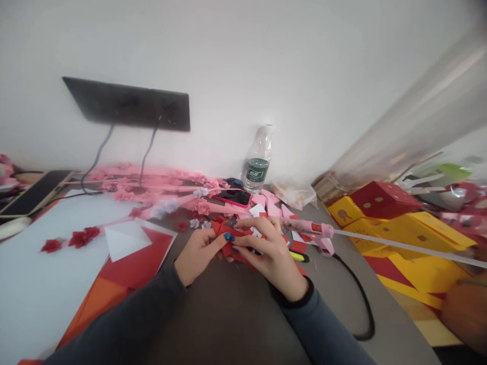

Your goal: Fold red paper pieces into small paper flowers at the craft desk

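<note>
Both hands meet over the desk on a piece of red paper (227, 247), which looks partly folded. My left hand (198, 252) pinches its left side between thumb and fingers. From the right, my right hand (272, 252) is closed on the same paper, thumb and fingertips close to the left thumb. My fingers hide much of its shape. Beside the right hand lies a pink glue gun (326, 244) with a long white glue stick (411, 247) in it. A yellow-and-black cutter or marker (299, 256) is partly under that hand. Small white paper flowers (195, 223) lie just beyond the left hand.
A water bottle (259, 162) and a pink-cased phone (234, 197) stand and lie at the back. Pink paper-flower branches (152, 185) stretch along the wall. Red paper sheets (133, 263) lie left, yellow boxes (422, 230) right. A black cord (365, 294) curves across the desk.
</note>
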`<control>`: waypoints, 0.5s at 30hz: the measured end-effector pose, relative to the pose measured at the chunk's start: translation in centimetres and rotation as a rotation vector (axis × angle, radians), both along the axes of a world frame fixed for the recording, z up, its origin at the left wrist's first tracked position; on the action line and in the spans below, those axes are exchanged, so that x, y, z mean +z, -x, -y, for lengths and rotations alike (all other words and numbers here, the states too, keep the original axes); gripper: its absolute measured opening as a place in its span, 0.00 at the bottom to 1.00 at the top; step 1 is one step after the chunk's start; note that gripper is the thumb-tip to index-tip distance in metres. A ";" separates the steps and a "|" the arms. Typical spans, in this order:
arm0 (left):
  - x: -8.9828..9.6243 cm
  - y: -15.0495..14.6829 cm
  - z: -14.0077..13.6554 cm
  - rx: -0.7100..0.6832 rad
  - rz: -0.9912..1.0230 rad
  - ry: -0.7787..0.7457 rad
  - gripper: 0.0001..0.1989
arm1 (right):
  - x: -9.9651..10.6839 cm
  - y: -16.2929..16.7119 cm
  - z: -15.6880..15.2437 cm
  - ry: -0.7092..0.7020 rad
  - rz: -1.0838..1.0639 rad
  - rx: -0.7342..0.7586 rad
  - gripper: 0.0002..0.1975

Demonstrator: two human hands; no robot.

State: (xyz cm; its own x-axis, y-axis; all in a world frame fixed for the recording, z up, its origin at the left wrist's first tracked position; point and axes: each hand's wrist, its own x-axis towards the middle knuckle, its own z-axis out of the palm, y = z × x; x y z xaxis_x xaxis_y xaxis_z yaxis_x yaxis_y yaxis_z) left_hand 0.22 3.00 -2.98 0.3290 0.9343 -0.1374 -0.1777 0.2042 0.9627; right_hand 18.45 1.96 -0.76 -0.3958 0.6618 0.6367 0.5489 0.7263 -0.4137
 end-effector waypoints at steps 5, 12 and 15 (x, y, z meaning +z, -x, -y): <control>0.4 -0.1 -0.1 0.007 0.007 -0.024 0.23 | -0.7 0.3 -0.4 0.242 -0.329 -0.036 0.06; 0.5 0.0 -0.3 -0.003 0.014 -0.008 0.17 | -0.9 0.7 -0.6 0.375 -0.395 -0.002 0.05; 0.9 0.1 -0.3 -0.020 -0.036 -0.046 0.13 | -0.8 0.6 -0.6 0.387 -0.445 0.027 0.04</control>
